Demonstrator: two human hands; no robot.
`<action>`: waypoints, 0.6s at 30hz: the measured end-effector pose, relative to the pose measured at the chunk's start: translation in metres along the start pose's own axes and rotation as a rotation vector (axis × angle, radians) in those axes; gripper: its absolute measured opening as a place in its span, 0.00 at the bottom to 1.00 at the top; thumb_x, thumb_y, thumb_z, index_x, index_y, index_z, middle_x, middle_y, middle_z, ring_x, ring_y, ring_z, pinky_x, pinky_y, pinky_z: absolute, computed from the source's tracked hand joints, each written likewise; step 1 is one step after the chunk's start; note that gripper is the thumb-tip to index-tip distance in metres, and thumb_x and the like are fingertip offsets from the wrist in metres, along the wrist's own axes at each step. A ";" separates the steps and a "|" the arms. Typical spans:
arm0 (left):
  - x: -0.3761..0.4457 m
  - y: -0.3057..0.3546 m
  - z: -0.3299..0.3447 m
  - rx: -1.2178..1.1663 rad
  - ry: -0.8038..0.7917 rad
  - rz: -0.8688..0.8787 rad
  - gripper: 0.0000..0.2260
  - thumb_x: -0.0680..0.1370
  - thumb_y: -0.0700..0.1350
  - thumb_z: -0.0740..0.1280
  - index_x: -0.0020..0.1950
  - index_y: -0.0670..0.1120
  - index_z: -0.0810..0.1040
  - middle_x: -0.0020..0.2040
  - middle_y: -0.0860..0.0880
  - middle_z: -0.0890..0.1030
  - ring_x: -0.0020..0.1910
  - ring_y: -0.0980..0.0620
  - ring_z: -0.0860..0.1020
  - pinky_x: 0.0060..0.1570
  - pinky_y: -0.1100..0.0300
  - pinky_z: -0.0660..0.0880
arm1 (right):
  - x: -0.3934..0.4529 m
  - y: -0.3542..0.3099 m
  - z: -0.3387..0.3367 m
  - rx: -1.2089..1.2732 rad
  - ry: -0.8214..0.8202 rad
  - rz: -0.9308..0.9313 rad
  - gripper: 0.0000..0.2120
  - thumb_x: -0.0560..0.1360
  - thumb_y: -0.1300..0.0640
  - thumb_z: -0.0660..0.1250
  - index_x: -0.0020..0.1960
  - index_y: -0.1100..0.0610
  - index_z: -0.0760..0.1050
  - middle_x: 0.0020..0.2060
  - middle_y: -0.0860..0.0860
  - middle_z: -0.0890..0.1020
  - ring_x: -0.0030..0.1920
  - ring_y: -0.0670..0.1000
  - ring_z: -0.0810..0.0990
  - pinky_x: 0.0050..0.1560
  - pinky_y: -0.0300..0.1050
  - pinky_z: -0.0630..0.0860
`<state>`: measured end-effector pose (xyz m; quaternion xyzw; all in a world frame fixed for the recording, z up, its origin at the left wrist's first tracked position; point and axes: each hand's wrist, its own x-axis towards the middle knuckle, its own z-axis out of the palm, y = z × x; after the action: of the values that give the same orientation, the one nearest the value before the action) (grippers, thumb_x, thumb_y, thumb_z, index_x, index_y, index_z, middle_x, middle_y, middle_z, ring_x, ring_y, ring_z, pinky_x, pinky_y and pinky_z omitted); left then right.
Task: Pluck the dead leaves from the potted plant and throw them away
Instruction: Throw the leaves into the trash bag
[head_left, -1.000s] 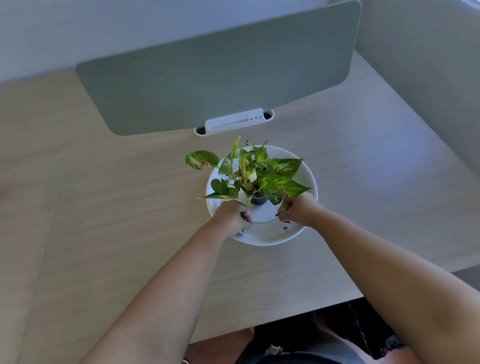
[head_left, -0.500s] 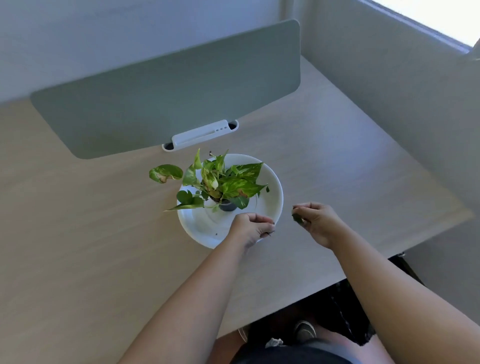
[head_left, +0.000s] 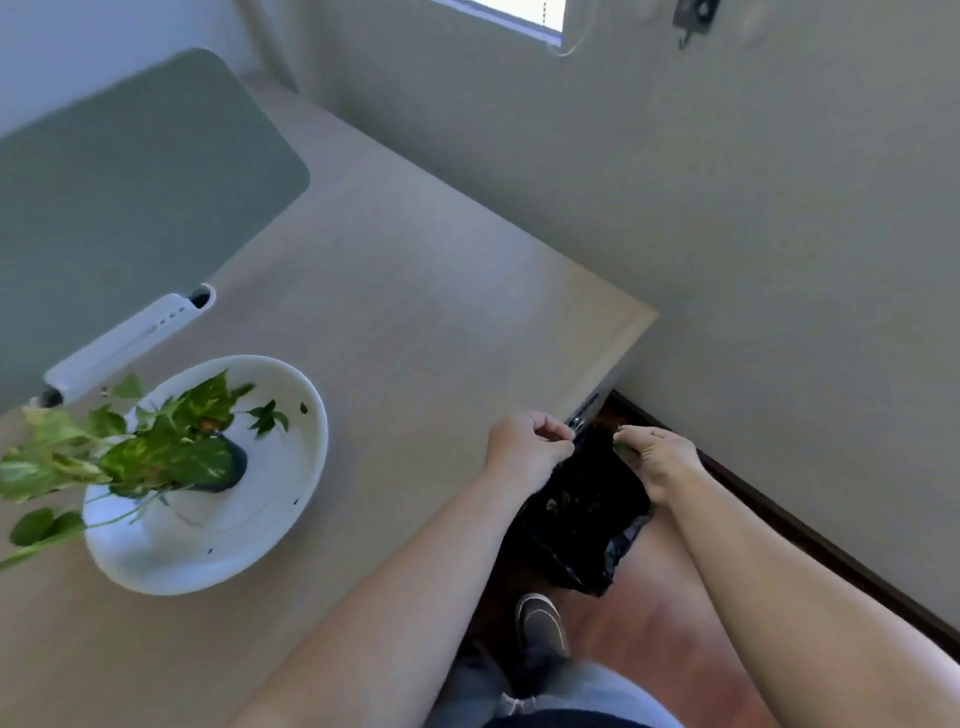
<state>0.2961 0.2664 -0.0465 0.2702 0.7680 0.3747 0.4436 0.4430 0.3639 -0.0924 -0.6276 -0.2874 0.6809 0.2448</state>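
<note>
Plant (head_left: 156, 447) green-variegated; hands (head_left: 524, 447) (head_left: 657, 457) apart, pinched closed, above black bag (head_left: 582, 519).

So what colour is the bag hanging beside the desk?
Black: the crumpled plastic bag beside the pale wooden desk shows in the head view.

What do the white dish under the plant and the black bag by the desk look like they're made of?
The white dish looks like glazed ceramic or glossy plastic: smooth, with soft highlights on its rim. The black bag looks like thin plastic film, crinkled, with shiny creases along its edge.
</note>
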 end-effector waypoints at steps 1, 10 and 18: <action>0.003 0.001 0.015 0.045 -0.030 0.006 0.04 0.71 0.38 0.74 0.41 0.47 0.83 0.36 0.50 0.81 0.35 0.54 0.77 0.40 0.63 0.74 | 0.005 0.003 -0.011 -0.004 0.047 0.017 0.07 0.67 0.71 0.71 0.35 0.61 0.79 0.34 0.57 0.82 0.36 0.55 0.80 0.48 0.47 0.80; 0.045 -0.023 0.093 0.220 -0.108 -0.102 0.03 0.75 0.43 0.71 0.45 0.47 0.85 0.47 0.51 0.85 0.46 0.51 0.82 0.48 0.59 0.78 | 0.050 0.026 -0.066 -0.088 0.267 0.155 0.05 0.73 0.64 0.70 0.41 0.57 0.82 0.42 0.52 0.84 0.39 0.49 0.84 0.56 0.48 0.81; 0.055 -0.039 0.102 0.297 -0.235 -0.168 0.25 0.77 0.28 0.56 0.69 0.47 0.74 0.67 0.46 0.77 0.65 0.47 0.76 0.66 0.52 0.73 | 0.053 0.022 -0.071 -0.112 0.061 0.289 0.19 0.81 0.64 0.57 0.71 0.64 0.67 0.70 0.60 0.71 0.67 0.58 0.74 0.63 0.47 0.73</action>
<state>0.3580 0.3194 -0.1384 0.3097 0.7775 0.1848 0.5153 0.5091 0.3904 -0.1489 -0.6954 -0.2240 0.6726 0.1176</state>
